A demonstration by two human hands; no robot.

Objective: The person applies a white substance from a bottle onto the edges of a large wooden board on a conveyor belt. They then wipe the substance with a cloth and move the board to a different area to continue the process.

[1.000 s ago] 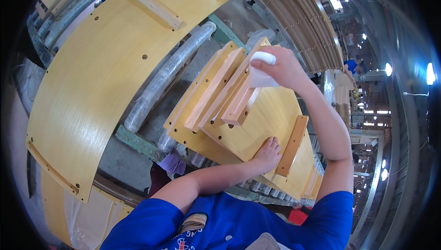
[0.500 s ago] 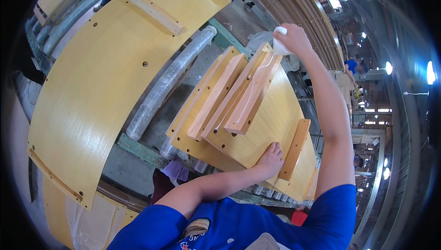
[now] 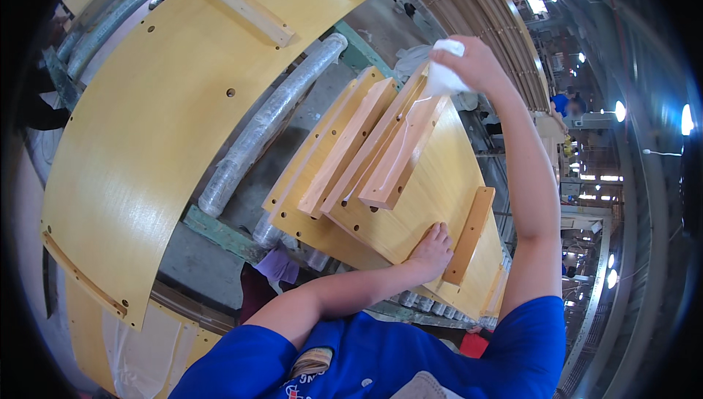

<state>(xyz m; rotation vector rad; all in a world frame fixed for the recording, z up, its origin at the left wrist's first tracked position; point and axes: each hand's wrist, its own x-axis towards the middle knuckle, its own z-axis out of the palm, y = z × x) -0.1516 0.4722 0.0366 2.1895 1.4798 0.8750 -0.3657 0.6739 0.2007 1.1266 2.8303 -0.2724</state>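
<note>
My right hand grips a white cloth and presses it on the far end of a wooden batten fixed to a yellow lacquered wooden panel. My left hand lies flat, fingers spread, on the panel's near edge, beside a short wooden cleat. Under this panel lie more panels of the same kind, with two more battens showing to the left.
A large curved yellow panel with a batten lies to the left. Plastic-wrapped rollers on a green frame run between the two. More curved panels are stacked beyond. Another person in blue stands far off at right.
My right hand has slid the cloth along the batten toward its far end. My left hand has stayed on the panel's near edge.
</note>
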